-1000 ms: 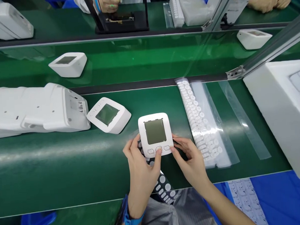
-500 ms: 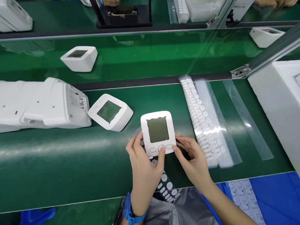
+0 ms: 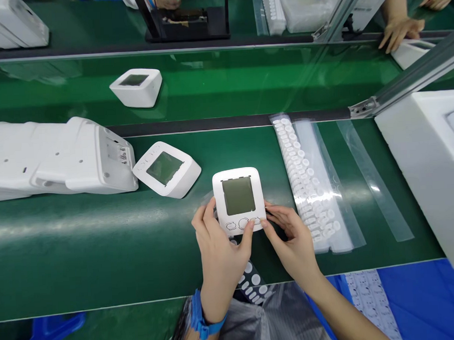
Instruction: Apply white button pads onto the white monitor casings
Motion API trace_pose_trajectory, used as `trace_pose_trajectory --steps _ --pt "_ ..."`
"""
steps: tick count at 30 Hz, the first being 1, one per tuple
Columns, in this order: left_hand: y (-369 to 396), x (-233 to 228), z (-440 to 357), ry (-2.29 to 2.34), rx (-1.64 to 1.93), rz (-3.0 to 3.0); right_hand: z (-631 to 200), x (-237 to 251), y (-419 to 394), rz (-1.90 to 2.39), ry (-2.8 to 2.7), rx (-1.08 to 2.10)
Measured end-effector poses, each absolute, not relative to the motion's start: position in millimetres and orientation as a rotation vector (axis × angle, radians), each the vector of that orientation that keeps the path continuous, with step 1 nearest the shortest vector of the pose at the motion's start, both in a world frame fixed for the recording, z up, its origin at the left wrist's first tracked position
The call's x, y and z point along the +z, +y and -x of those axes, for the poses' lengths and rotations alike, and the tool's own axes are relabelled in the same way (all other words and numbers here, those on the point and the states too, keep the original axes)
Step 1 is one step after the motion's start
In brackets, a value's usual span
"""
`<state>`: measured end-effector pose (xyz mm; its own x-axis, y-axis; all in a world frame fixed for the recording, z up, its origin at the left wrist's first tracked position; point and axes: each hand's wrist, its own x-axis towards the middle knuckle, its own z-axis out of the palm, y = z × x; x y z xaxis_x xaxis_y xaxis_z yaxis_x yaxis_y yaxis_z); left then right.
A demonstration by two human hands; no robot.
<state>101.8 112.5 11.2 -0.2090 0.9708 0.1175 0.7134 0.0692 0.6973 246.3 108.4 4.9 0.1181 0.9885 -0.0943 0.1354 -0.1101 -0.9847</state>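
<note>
**Both hands gripping the white monitor, thumb shifting right**

I'm holding the white monitor (image 3: 238,189) just above the green table (image 3: 103,260), screen facing up. My left hand (image 3: 220,255) is gripping its lower left, and my right hand (image 3: 293,237) is pinching its lower right corner. A second ago my left thumb was resting at the middle button (image 3: 243,223); now it's lying by the right-hand button (image 3: 257,221). My other fingertips are mostly hiding behind the casing. A sticker strip (image 3: 250,281) is running beneath, my left hand and the monitor covering its upper part. To the left, a second monitor (image 3: 167,170) is lying unmoved. Beyond, a far monitor (image 3: 136,88) is sitting further right than before. At upper right, a co-worker's hand (image 3: 399,29) is now touching a white unit (image 3: 410,55), which the metal rail (image 3: 411,79) is partly hiding.
</note>
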Motion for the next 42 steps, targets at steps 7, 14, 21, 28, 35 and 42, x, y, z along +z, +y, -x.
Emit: trace_pose_trajectory --steps 7,14,21,28,35,42 --pt "113 12 -101 1.965 0.926 -1.685 -246 4 110 1.431 -1.141 1.166" --pt "113 12 -101 1.962 0.932 -1.662 -247 4 110 1.419 -1.123 1.183" --pt "113 13 -102 1.953 0.932 -1.646 -248 3 111 1.435 -1.087 1.203" --pt "107 16 -89 1.819 0.914 -1.465 -245 7 116 1.454 -1.198 1.225" --pt "102 26 -74 1.555 1.022 -1.296 -220 20 123 1.381 -1.116 1.223" --pt "99 36 -58 1.354 1.083 -1.098 -217 41 149 1.363 -0.778 1.425"
